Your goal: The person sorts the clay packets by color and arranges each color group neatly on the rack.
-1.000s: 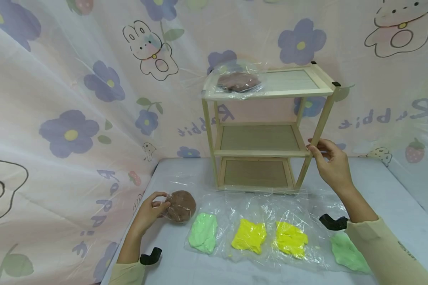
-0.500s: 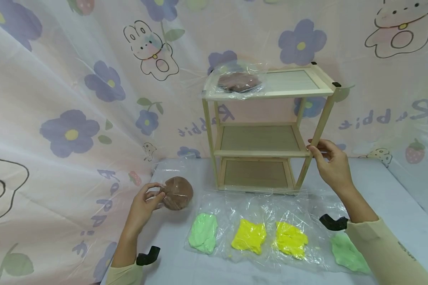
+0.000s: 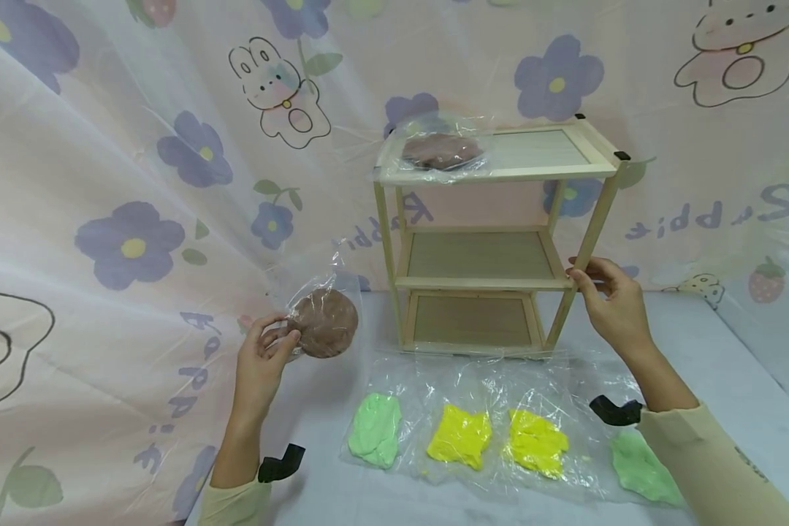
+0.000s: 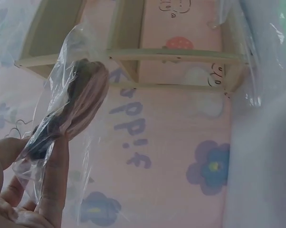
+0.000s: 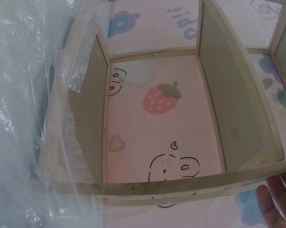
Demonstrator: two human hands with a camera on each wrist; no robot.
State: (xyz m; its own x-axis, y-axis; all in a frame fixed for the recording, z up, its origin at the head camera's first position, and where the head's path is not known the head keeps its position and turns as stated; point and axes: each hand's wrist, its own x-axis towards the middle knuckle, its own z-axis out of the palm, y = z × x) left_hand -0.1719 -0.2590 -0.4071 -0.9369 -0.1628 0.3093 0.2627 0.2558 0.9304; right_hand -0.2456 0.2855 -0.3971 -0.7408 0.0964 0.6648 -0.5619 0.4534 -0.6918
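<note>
Pinching a bagged brown lump, left hand; gripping shelf post, right hand, part-hidden.

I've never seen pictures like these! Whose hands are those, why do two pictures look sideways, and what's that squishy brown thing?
Those are a person's own two hands, so there is no robot here. The wide picture comes from a camera on the person's head, looking forward and down. The other two come from a camera on each wrist, so the wooden shelf looks tipped over there, but it really stands upright.

On the white table lie two green lumps and two yellow lumps, with see-through plastic around them. The left hand holds a brown lump in clear plastic. I can't tell what it's made of. The right hand holds a shelf post. A second brown lump sits on top.
</note>
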